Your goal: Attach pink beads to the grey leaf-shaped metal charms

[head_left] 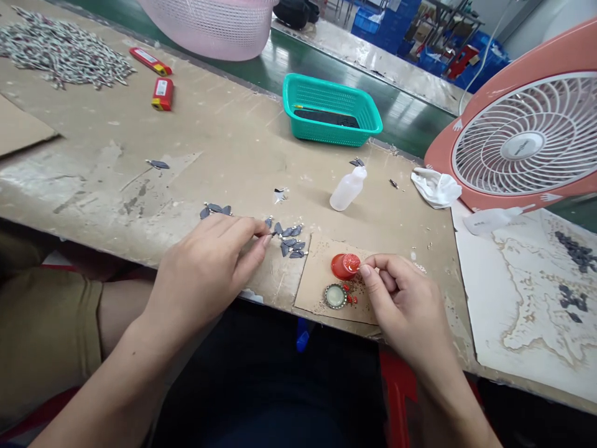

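Note:
My left hand (pixel 205 274) rests at the table's near edge, thumb and forefinger pinched on a small dark leaf-shaped piece (pixel 272 233). Several similar grey pieces (pixel 290 241) lie just beyond those fingertips. My right hand (pixel 401 305) sits over a brown cardboard square (pixel 321 292), its fingertips against a red plastic cap (pixel 346 266). Whether those fingers hold anything is hidden. Beside the cap lie a round metal bezel with a pale centre (pixel 336 296) and scattered red beads (pixel 351 298).
A translucent squeeze bottle (pixel 347 189) lies ahead on the stained board (pixel 140 143). Beyond stand a teal basket (pixel 331 109) and a pink basket (pixel 209 25). A pink fan (pixel 527 140) stands at right, above a stained white sheet (pixel 527 305). Two red lighters (pixel 162 93) lie left.

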A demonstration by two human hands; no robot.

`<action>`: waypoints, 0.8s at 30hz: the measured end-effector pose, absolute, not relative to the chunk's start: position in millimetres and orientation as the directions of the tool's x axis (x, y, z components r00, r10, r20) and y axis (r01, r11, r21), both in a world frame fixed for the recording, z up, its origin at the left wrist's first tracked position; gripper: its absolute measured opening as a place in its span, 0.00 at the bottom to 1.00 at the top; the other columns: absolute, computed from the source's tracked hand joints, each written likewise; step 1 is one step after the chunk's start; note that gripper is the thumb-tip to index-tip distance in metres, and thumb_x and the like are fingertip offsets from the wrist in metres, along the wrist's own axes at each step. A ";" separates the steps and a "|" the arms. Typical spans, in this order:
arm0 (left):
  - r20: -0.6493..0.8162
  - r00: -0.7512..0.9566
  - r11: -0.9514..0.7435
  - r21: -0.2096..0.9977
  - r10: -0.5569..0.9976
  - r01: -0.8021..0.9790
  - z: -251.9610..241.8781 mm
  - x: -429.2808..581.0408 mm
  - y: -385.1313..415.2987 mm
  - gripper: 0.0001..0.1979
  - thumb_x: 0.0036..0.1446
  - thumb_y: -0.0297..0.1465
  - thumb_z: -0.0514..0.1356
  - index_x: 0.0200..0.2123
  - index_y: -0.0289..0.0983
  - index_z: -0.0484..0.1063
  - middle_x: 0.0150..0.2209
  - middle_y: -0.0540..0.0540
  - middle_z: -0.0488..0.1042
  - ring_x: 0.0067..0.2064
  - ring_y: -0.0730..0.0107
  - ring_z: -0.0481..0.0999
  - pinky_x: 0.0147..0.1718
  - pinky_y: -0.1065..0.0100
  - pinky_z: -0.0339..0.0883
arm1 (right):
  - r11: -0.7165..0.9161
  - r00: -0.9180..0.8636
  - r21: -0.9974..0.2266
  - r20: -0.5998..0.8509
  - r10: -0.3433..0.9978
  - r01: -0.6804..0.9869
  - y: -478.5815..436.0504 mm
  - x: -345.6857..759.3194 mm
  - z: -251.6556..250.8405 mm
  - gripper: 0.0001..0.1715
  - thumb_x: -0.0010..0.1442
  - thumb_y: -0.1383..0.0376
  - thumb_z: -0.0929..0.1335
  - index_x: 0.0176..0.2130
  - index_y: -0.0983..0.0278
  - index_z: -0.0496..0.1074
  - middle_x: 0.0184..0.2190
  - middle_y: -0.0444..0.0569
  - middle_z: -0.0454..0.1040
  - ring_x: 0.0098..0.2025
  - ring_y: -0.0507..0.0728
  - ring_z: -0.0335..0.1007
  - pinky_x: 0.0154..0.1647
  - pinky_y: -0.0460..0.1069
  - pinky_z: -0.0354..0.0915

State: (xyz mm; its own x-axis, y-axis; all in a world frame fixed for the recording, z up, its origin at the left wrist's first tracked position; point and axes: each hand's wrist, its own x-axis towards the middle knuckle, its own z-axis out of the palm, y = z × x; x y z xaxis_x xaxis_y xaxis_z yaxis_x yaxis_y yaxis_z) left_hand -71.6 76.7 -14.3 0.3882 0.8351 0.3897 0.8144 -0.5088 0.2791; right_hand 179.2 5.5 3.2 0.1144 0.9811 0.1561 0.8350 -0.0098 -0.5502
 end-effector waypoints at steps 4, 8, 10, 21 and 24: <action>0.408 0.323 -0.501 0.476 0.854 0.723 -15.6 -72.4 70.7 0.06 0.63 0.29 0.58 0.41 0.37 0.74 0.34 0.49 0.76 0.34 0.67 0.75 0.35 0.67 0.67 | -0.007 0.102 -0.503 0.161 0.982 0.864 6.9 177.1 5.4 0.10 0.66 0.61 0.65 0.33 0.60 0.72 0.21 0.38 0.57 0.24 0.51 0.58 0.27 0.47 0.56; 0.391 0.340 -0.514 0.552 0.855 0.656 -14.9 -71.9 67.5 0.06 0.65 0.29 0.57 0.41 0.38 0.74 0.36 0.49 0.76 0.37 0.69 0.75 0.36 0.69 0.67 | 0.011 0.085 -0.462 0.186 0.979 0.887 6.6 176.0 6.9 0.10 0.65 0.61 0.65 0.33 0.60 0.72 0.20 0.38 0.57 0.23 0.51 0.59 0.27 0.48 0.56; 0.367 0.346 -0.504 0.587 0.863 0.634 -14.4 -71.6 66.1 0.06 0.66 0.29 0.57 0.42 0.38 0.74 0.40 0.49 0.78 0.42 0.68 0.76 0.41 0.68 0.68 | 0.013 0.082 -0.447 0.193 0.978 0.895 6.5 176.0 7.2 0.10 0.65 0.61 0.65 0.33 0.61 0.72 0.20 0.38 0.58 0.23 0.51 0.59 0.27 0.48 0.56; 0.310 0.280 -0.417 0.719 0.909 0.556 -15.3 -70.6 60.0 0.05 0.65 0.30 0.60 0.42 0.41 0.76 0.41 0.50 0.80 0.44 0.68 0.78 0.48 0.64 0.70 | 0.026 0.063 -0.422 0.196 0.979 0.906 6.7 174.1 7.7 0.10 0.66 0.62 0.65 0.34 0.61 0.72 0.22 0.40 0.61 0.24 0.52 0.59 0.28 0.48 0.55; 0.319 0.267 -0.416 0.721 0.909 0.555 -15.9 -68.5 60.1 0.05 0.65 0.30 0.60 0.41 0.41 0.77 0.41 0.50 0.80 0.43 0.68 0.78 0.48 0.65 0.71 | 0.020 0.064 -0.413 0.189 0.980 0.910 6.5 173.4 8.3 0.10 0.66 0.62 0.65 0.34 0.61 0.72 0.22 0.40 0.60 0.24 0.52 0.58 0.28 0.48 0.55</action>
